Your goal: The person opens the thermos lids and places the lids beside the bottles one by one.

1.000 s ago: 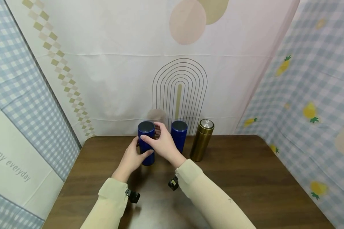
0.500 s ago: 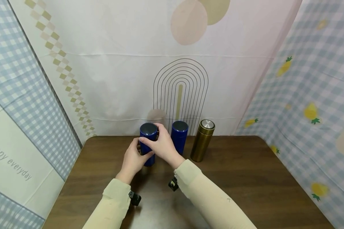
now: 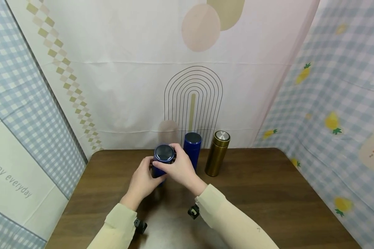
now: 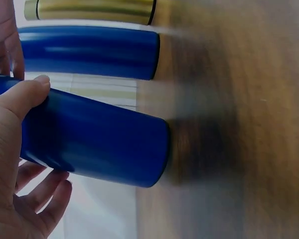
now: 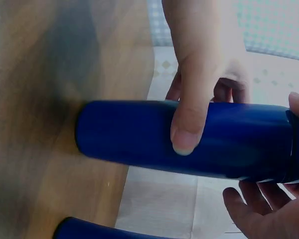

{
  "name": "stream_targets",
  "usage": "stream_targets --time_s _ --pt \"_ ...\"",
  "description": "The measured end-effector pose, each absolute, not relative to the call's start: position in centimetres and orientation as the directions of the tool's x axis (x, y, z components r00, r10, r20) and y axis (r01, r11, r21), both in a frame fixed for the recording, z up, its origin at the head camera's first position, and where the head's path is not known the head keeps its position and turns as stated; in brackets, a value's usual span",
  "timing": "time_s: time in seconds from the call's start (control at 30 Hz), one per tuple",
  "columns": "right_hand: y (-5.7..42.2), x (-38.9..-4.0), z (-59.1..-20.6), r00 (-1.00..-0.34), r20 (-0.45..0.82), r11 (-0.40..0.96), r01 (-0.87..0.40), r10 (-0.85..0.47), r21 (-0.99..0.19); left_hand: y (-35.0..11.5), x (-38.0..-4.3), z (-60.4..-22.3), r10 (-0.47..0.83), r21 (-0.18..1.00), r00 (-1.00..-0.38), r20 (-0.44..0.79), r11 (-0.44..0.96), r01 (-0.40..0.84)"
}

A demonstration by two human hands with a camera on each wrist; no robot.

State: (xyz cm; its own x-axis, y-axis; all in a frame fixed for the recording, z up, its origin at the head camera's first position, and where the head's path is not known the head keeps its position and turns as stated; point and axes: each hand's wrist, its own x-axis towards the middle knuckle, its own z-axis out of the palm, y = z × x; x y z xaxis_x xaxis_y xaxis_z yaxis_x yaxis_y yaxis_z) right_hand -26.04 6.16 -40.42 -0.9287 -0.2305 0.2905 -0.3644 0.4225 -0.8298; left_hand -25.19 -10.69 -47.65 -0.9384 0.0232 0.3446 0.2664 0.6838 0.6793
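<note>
A dark blue thermos bottle (image 3: 164, 153) with a glossy black lid top is between both hands. My left hand (image 3: 142, 182) grips its body, thumb across the near side (image 5: 189, 124) and fingers behind. Higher up, my right hand (image 3: 184, 170) holds it around the lid end, where the right wrist view shows a seam (image 5: 290, 147). The bottle leans toward me; whether its base touches the table I cannot tell. Just right of it stands a second blue thermos bottle (image 3: 192, 149), partly behind my right hand. Beyond that is a gold thermos bottle (image 3: 217, 157) with a silver lid top.
The brown wooden table (image 3: 268, 193) runs under everything. Right behind its far edge hangs a pale printed curtain (image 3: 127, 97). Checked cloths (image 3: 339, 103) flank the sides. Small black cameras (image 3: 140, 226) sit on both cream sleeves (image 3: 224, 214).
The held blue thermos bottle has come nearer, its top tipping toward me, with both hands still around it. The other two bottles stay standing, and the head view has shifted slightly.
</note>
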Motion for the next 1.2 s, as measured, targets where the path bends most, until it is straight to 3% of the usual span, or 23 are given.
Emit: stream_targets --time_s 0.23,0.5,0.73,0.93,1.2 --pt "7.9 -23.2 -40.3 -0.931 0.259 0.340 -0.339 -0.258 -0.877 -11.3 -23.2 -47.5 0.145 0.610 -0.908 0.394 0.697 0.376" --pt "10.7 -20.7 -40.8 -0.922 0.217 0.335 -0.325 -0.322 -0.885 -11.9 -20.3 -45.7 0.276 0.576 -0.856 0.437 0.645 0.502" --pt "12.9 -19.8 -42.3 -0.897 0.147 0.271 -0.277 -0.418 -0.922 -11.8 -18.5 -45.0 0.321 0.415 -0.833 0.451 0.751 0.514" --pt "13.4 -19.4 -42.8 -0.906 0.093 0.227 -0.202 -0.413 -0.953 -11.3 -18.2 -45.2 0.346 0.345 -0.820 0.455 0.781 0.521" --pt "12.8 -18.7 -41.4 -0.919 0.022 0.193 -0.105 -0.393 -0.976 -11.2 -17.8 -45.4 0.389 0.156 -0.723 0.571 0.813 0.561"
